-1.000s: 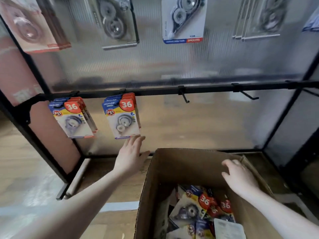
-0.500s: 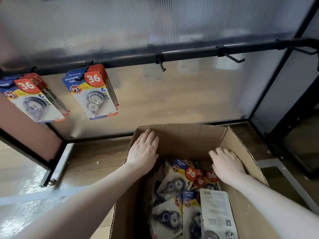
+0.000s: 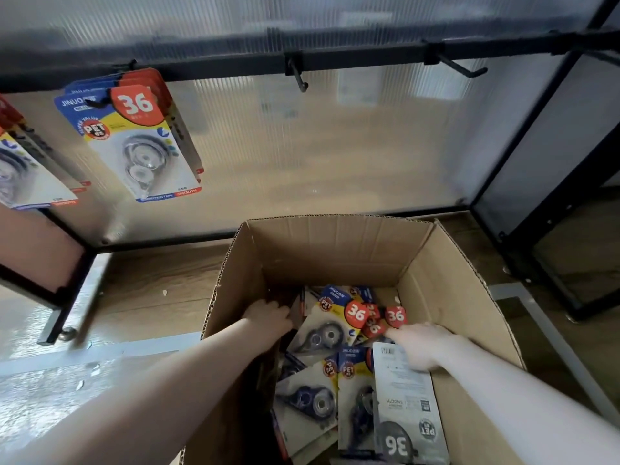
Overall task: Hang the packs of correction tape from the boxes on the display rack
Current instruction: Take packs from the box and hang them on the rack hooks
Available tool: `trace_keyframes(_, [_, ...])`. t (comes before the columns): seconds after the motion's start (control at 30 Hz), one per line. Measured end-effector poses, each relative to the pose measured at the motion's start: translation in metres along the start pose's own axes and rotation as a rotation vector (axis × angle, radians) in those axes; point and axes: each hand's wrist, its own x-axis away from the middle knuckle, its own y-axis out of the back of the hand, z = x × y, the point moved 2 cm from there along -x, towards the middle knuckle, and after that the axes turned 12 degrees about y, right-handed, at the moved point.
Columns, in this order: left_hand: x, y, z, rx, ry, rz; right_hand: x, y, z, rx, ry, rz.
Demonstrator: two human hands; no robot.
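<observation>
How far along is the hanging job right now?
Partly done. Two stacks of packs already hang on the left: one stack and an edge stack. Both hands, left hand and right hand, are down in the box reaching among loose packs. Two hooks, middle hook and right hook, remain bare.

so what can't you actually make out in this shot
- Left hand, head view: fingertips hidden among the packs and box shadow; whether it holds one is unclear.
- Right hand: fingers lie on the packs in the box; no grip visible.
- Far-left hanging packs: cut off by the left edge.
- Hanging packs: stack count unreadable, they overlap.
- Behind the rack's panel: blurred by ribbed plastic.
- Cardboard box: its near side is cut off by the bottom edge.
</observation>
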Motion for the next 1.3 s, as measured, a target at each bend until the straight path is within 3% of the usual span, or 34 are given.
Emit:
trace_keyframes(0.13, [-0.003,0.005,0.005,0.032,0.061,-0.002,0.002,0.002,0.002,-0.048,0.012,0.052])
trace_keyframes(0.3, [-0.004,0.009,0.018,0.258,0.036,0.054,0.006,0.016,-0.003,-0.136,0.035,-0.034])
trace_keyframes(0.47, [0.002,0.018,0.025,0.532,-0.086,0.089,0.007,0.037,-0.001,-0.287,-0.010,-0.221])
trace_keyframes(0.67, [0.013,0.045,0.036,0.774,-0.012,-0.113,0.018,0.066,-0.006,-0.554,-0.114,-0.547])
trace_keyframes(0.87, [0.020,0.038,0.043,0.743,0.099,-0.129,0.023,0.066,-0.002,-0.652,-0.128,-0.487])
trace_keyframes(1.07, [0.022,0.039,0.041,0.699,0.087,-0.112,0.026,0.058,-0.003,-0.632,-0.112,-0.435])
trace_keyframes(1.2, [0.026,0.044,0.046,0.757,0.068,-0.134,0.029,0.064,-0.008,-0.597,-0.093,-0.541])
trace_keyframes(1.3, [0.033,0.054,0.051,0.822,0.086,-0.264,0.034,0.075,-0.011,-0.663,-0.057,-0.712])
